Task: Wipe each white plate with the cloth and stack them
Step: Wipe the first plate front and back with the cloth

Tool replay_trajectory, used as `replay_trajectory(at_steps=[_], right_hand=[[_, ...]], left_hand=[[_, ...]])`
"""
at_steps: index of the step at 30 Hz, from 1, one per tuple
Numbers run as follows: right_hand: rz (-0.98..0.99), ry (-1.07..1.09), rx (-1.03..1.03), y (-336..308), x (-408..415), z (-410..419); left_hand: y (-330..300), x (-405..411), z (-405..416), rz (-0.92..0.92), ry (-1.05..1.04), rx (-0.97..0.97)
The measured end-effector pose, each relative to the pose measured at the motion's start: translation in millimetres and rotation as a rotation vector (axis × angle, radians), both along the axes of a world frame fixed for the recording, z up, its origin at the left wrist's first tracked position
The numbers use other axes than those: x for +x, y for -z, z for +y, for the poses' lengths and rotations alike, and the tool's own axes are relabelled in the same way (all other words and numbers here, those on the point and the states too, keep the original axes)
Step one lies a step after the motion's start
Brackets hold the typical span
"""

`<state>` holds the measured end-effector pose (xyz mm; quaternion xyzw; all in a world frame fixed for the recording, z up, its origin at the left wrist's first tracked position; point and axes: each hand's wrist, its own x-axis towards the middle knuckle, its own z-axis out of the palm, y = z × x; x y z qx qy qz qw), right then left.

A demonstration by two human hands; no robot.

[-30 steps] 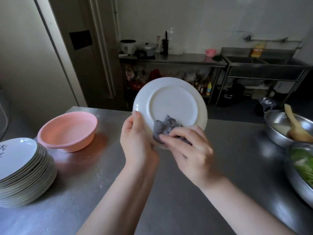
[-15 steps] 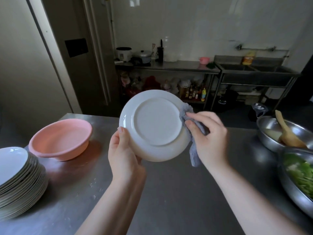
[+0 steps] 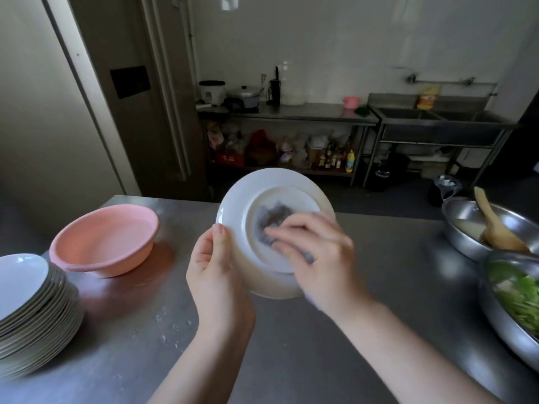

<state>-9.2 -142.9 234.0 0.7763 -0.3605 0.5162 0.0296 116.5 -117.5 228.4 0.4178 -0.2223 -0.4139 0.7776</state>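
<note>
The right hand [image 3: 318, 252] is motion-blurred; its finger positions on the cloth [image 3: 272, 220] cannot be resolved. The cloth is partly covered by that hand. At 9 o'clock, the plate stack [image 3: 32, 304] is cut by the left edge. At 3 o'clock, the bowl of greens [image 3: 516, 304] is cut by the right edge.

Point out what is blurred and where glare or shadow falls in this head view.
Head view: the right hand and the grey cloth are smeared by motion against the round white plate; the left hand is sharper. Soft glare streaks the steel table, and the pink plastic basin casts a reddish shadow.
</note>
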Motion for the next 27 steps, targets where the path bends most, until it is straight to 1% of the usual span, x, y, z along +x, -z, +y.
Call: replay_trajectory(at_steps=[2,4,8,11,13,14,15,16,19,20,21,23,24,25,27], right_hand=[[-0.112,0.105,0.058,-10,-9,-11],[-0.160,0.147,0.067,-17,-2,-13],[-0.041,0.005,-0.017,-17,13,0],[-0.088,-0.013,0.026,-29,10,-2],[-0.062,-0.007,0.038,-40,16,-2],[-0.040,-0.015,0.054,-44,17,-4],[-0.042,-0.018,0.081,-47,15,-8],[-0.086,0.004,0.126,-49,10,-13],[-0.307,0.121,0.283,-54,-8,-25],[-0.329,0.124,0.269,-55,-7,-24],[-0.302,0.105,0.222,-55,0,-19],[-0.162,0.017,0.124,-51,17,-9],[-0.119,-0.028,0.107,-50,21,-8],[-0.122,-0.043,0.123,-51,19,-10],[-0.226,0.012,0.196,-53,9,-18]], left_hand=[[4,-1,1,-0.037,-0.015,0.001],[6,-5,2,-0.084,0.001,-0.002],[6,-4,5,-0.174,0.028,-0.052],[6,-1,5,-0.391,-0.051,-0.089],[3,-2,8,-0.513,-0.074,-0.117],[2,-2,9,-0.543,-0.074,-0.128],[2,1,9,-0.556,-0.077,-0.138],[1,4,9,-0.563,-0.091,-0.145],[1,14,6,-0.519,-0.141,-0.150],[1,14,5,-0.498,-0.133,-0.152],[0,14,4,-0.492,-0.119,-0.156],[0,13,4,-0.508,-0.086,-0.169],[0,12,4,-0.517,-0.071,-0.174],[0,13,5,-0.527,-0.063,-0.176],[0,15,5,-0.534,-0.069,-0.174]])
